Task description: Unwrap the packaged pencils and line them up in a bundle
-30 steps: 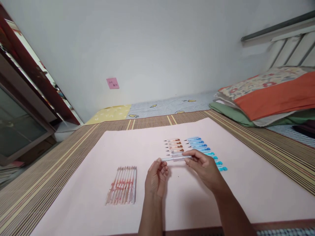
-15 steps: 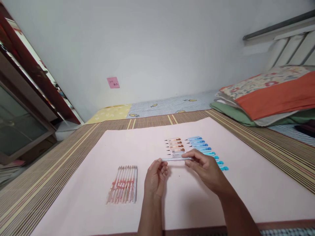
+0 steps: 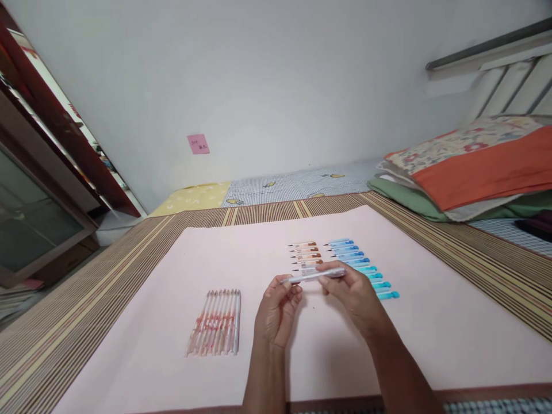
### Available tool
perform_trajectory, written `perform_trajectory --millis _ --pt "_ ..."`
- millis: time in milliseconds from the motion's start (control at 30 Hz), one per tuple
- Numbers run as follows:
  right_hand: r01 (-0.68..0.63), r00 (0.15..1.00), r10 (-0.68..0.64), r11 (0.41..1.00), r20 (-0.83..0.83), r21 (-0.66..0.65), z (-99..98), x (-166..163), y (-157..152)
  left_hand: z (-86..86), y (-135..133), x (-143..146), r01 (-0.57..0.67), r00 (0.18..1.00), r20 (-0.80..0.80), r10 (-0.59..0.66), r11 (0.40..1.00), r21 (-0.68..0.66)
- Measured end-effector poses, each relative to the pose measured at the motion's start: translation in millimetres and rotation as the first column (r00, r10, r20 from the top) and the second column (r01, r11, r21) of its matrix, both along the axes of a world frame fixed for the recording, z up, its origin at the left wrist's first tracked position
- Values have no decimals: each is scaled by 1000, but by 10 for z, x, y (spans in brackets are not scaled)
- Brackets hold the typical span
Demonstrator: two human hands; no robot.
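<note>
Here | left hand (image 3: 276, 307), right hand (image 3: 353, 292) pinch slim translucent pen (image 3: 307, 277) | flat sheet (image 3: 241, 253)

My left forearm (image 3: 265, 379) rose almost straight over the near edge of the pink sheet (image 3: 435, 322), while my right forearm (image 3: 399, 362) slanted in across that same edge, angling left. My left hand (image 3: 276, 313) pinched with thumb and forefinger, palm turned inward, the other fingers curled (quite loosely). My right hand (image 3: 353, 293), back uppermost, gripped between thumb and fingers, slightly nearer the far edge, apart from my left.
</note>
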State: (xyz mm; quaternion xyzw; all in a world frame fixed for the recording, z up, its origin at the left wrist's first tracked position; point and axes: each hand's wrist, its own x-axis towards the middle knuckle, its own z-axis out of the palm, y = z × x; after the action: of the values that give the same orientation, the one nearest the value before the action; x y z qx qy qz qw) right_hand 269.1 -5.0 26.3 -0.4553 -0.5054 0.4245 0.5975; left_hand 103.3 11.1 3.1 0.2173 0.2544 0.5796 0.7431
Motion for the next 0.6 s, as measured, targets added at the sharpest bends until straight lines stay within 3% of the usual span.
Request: perform_trajectory --millis 100,167,400,600 --pt "-96 994 99 994 -51 61 -47 -109 28 -5 3 11 28 1000 -8 -28 1000 1" --pt "-89 994 93 993 -61 76 -59 -172 37 0 1 9 38 999 -13 -38 999 1" --pt "186 982 -186 982 -44 -17 -32 -267 41 89 -57 26 34 999 -7 -34 993 116" --pt "248 967 -249 969 -51 -18 -23 -254 53 81 -70 31 130 986 -121 -117 987 99"
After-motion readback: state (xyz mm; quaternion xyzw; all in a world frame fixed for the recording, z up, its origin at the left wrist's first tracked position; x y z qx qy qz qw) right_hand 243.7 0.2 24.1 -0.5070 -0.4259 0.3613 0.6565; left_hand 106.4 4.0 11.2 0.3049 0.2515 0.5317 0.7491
